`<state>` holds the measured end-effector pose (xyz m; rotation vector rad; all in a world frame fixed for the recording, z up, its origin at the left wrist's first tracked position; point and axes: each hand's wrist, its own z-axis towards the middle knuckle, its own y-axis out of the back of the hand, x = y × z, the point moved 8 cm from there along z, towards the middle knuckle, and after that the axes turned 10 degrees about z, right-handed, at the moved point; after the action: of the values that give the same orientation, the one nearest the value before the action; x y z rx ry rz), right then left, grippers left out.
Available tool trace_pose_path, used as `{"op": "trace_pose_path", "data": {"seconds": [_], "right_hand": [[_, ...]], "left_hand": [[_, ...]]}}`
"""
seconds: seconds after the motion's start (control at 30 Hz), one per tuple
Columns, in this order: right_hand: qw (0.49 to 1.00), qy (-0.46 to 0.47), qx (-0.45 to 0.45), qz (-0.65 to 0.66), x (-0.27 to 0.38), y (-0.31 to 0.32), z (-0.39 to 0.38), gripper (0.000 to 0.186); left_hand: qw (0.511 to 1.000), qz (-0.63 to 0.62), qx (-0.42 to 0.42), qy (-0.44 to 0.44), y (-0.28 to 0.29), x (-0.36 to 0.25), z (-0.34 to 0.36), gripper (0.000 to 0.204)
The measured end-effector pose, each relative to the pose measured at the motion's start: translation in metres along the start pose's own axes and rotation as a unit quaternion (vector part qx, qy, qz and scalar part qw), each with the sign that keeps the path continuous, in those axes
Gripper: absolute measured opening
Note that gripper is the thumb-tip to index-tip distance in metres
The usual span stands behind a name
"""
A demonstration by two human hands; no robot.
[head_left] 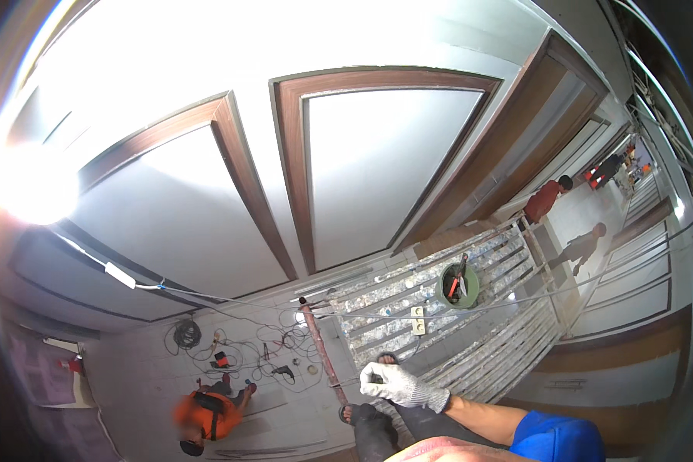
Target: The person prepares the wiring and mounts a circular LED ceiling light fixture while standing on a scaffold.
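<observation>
My right hand, in a pale knitted work glove, is held out above my feet and dark trousers. Its fingers curl toward the thumb in a pinch, and whatever they may hold is too small to make out. A blue sleeve covers my upper arm. My left hand does not show. Beyond the gloved hand lies a slatted, paint-spattered scaffold platform. On it rest a cream double socket and a green bucket with red-handled tools inside.
A thin cable stretches across the platform. Far below, a person in orange crouches near tangled cables and a coil. Wood-framed wall panels rise ahead, and a glaring lamp shines at left. Others stand in the corridor.
</observation>
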<state>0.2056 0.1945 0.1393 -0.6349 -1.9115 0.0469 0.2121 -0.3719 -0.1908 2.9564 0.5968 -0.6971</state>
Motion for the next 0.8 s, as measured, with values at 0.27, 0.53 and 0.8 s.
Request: {"op": "trace_pose_path", "data": {"seconds": [0.27, 0.53, 0.8], "right_hand": [[0.994, 0.081, -0.037, 0.065, 0.107, 0.046, 0.003, 0.023], [0.991, 0.075, -0.104, 0.032, 0.184, 0.101, 0.039, 0.025], [0.965, 0.159, -0.188, 0.094, 0.257, 0.151, 0.042, 0.030]], "left_hand": [[0.979, 0.190, 0.002, -0.077, -0.081, -0.021, -0.042, 0.066], [0.912, 0.386, 0.130, -0.051, -0.233, 0.065, -0.101, 0.056], [0.931, 0.297, 0.173, -0.124, -0.332, 0.059, -0.164, 0.056]]}}
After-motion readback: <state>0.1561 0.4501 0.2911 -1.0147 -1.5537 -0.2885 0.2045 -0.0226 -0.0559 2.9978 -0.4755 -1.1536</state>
